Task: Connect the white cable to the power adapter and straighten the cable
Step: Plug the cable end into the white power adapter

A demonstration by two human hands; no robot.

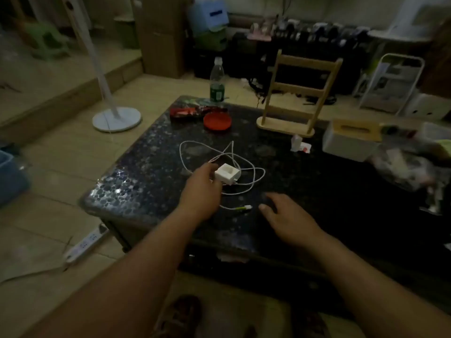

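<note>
Left hand (201, 189) grips the adapter (227, 173) on the bench (317, 181) — right hand (285, 215) spread, empty, beside the cable (253, 181) plug.

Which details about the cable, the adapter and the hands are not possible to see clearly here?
- Head view: whether the white cable already enters the power adapter; dim, and the left hand covers that side.
- Left fingers' grip: hidden behind the hand.
- Cable plug type: too small, blurred.
- Right hand: motion-blurred.

No legible text anywhere (green label on the bottle (217, 93) too blurred to read)
</note>
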